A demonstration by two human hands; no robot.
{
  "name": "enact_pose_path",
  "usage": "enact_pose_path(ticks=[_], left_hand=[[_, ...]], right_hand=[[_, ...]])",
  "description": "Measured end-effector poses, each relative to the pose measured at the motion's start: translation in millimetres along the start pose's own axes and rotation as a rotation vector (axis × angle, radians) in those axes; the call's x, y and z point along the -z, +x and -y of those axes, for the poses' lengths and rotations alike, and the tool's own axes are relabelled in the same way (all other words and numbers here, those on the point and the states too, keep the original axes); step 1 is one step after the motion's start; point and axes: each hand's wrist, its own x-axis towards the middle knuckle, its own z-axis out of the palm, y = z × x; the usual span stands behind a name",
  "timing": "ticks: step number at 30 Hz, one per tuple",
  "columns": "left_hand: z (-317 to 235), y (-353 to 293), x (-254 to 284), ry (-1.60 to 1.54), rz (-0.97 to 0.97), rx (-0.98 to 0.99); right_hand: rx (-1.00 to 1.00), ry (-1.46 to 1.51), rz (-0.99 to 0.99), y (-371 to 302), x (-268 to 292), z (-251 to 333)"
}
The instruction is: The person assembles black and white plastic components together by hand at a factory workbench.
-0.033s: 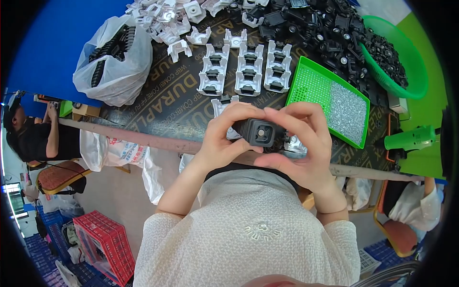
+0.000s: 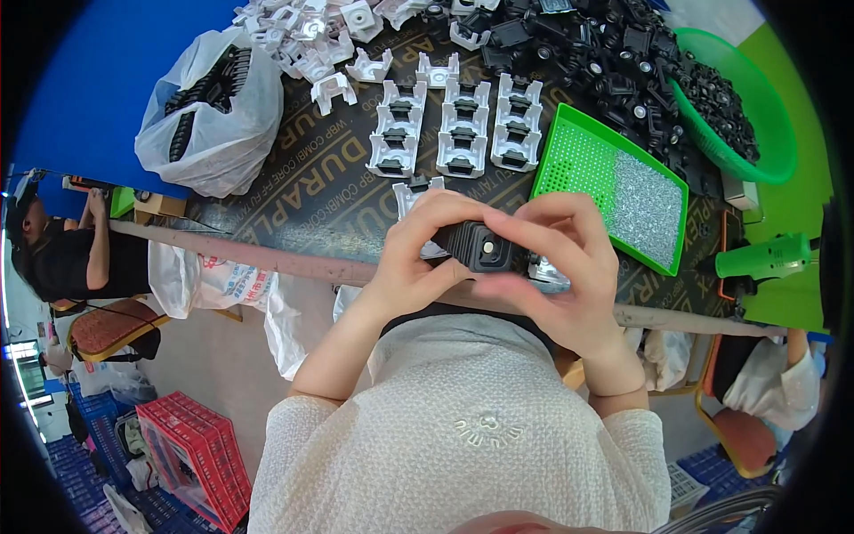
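My left hand (image 2: 418, 245) is closed around a black ribbed plastic part (image 2: 485, 247), which has a square recessed end with a small metal pin or screw in its centre. My right hand (image 2: 574, 267) curls round the same part from the right. Its index finger lies on the part's upper edge, and the thumb, smeared by motion, is close below. A white bracket (image 2: 411, 198) with a black insert stands on the table just beyond my left hand. Behind the right fingers a shiny pale piece (image 2: 547, 274) shows in part.
White brackets with black inserts (image 2: 461, 129) stand in three columns. A green tray (image 2: 556, 133) of small silver pieces lies to the right. Loose white brackets (image 2: 307, 40), black parts (image 2: 614, 67), a green basket (image 2: 778, 116) and a white bag (image 2: 258, 151) surround them. A green electric screwdriver (image 2: 765, 260) is far right.
My right thumb has moved up closer to the black part, and the right index finger has shifted slightly over it. The part has turned slightly in my left hand.
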Motion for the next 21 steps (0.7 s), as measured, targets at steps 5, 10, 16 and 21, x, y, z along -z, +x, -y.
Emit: enact_pose_path(ticks=[5,10,16,21], left_hand=[[-6.8,-9.1,-2.0,0.007,-0.007,0.018],[-5.5,-19.7,-3.1,-0.079,-0.088,0.085],[-28.0,-34.4,11.9,0.119,-0.291,0.121],[-24.0,-46.0,50.8,0.345,-0.39,0.169]], right_hand=[[-0.06,0.087,0.042,-0.4,-6.5,-3.4],[-0.069,0.094,0.051,5.1,-14.1,-0.5],[-0.089,0.333,-0.136,5.9,-21.6,-4.2],[-0.029,0.045,-0.028,6.3,-33.3,-25.3]])
